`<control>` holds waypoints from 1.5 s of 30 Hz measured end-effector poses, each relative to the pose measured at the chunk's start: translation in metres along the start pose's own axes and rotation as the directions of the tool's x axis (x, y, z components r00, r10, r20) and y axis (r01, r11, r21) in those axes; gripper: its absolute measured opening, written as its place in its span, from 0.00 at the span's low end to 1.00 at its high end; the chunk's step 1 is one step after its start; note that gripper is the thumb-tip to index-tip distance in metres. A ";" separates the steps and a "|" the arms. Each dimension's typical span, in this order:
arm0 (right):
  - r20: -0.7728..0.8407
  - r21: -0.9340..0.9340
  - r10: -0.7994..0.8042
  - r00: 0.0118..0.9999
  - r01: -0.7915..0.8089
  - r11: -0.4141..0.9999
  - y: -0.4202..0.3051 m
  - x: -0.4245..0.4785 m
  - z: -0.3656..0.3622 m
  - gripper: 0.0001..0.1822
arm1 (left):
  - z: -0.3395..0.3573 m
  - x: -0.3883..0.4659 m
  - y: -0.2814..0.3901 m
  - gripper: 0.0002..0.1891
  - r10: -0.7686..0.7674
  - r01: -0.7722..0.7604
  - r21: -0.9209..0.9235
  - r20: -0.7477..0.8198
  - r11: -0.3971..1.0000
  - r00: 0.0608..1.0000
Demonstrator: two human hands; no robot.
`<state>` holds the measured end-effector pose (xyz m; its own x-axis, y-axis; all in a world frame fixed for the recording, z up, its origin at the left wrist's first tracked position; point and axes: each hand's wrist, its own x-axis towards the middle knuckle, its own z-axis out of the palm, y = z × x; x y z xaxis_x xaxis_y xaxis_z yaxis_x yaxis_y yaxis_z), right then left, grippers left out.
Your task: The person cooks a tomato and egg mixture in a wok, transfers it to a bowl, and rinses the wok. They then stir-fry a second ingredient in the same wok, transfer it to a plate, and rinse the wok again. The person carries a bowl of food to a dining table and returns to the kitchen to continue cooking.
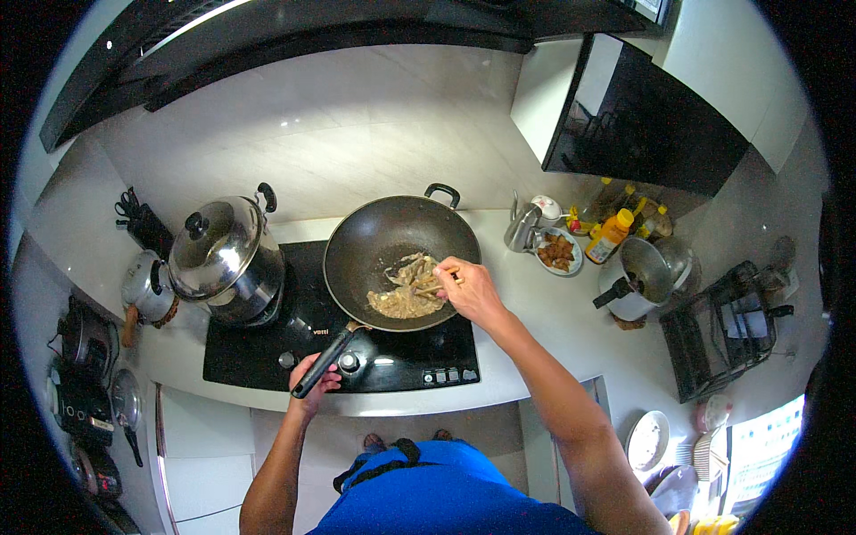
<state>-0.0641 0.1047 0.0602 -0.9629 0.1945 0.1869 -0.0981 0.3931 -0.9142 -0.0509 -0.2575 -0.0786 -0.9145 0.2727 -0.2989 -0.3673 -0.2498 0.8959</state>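
A deep dark wok [394, 227] stands on the black glass gas hob [301, 294]. Its long black handle [328, 358] points towards me and lies across the palm of my left hand [315, 381], with thumb and fingers on either side of it. Between the fingers of my right hand [468, 291] are wooden chopsticks [431, 289], which reach into the food. Pale brown, wet-looking pieces of food [404, 301], perhaps sliced meat, lie in the near right part of the wok. My right hand hides part of the wok's rim.
Left of the wok stands a tall lidded steel pot [227, 267]. To the right are a steel jug [521, 231], a plate of browned pieces [558, 253], a yellow-capped bottle [610, 235] and a metal pot [638, 274]. A black dish rack [719, 328] sits further right. The range hood [334, 37] hangs above.
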 end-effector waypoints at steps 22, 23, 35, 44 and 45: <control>-0.021 -0.019 -0.140 0.990 0.140 0.990 -0.015 -0.002 0.021 0.12 | 0.093 -0.037 0.099 0.12 -0.445 0.362 0.304 0.273 0.881 0.853; 0.057 0.040 -0.087 0.995 0.085 0.996 -0.012 -0.006 0.024 0.12 | 0.100 -0.041 0.098 0.12 -0.427 0.345 0.305 0.261 0.888 0.866; -0.211 0.586 0.130 0.969 0.019 0.810 -0.019 -0.095 -0.060 0.12 | 0.118 -0.107 0.083 0.11 -0.105 0.028 0.490 0.130 0.871 0.986; -0.451 0.444 0.100 0.887 0.126 0.887 -0.059 -0.198 -0.074 0.15 | 0.101 -0.134 0.088 0.11 -0.276 0.244 0.132 0.347 0.961 0.897; -0.467 0.434 0.109 0.878 0.119 0.893 -0.065 -0.209 -0.076 0.14 | 0.099 -0.141 0.085 0.11 -0.298 0.280 0.100 0.362 0.955 0.884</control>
<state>0.1627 0.1071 0.1081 -0.7386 0.6331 0.2317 -0.3117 -0.0158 -0.9501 0.0641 -0.2247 0.0721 -0.6373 0.6513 -0.4119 -0.5901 -0.0687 0.8044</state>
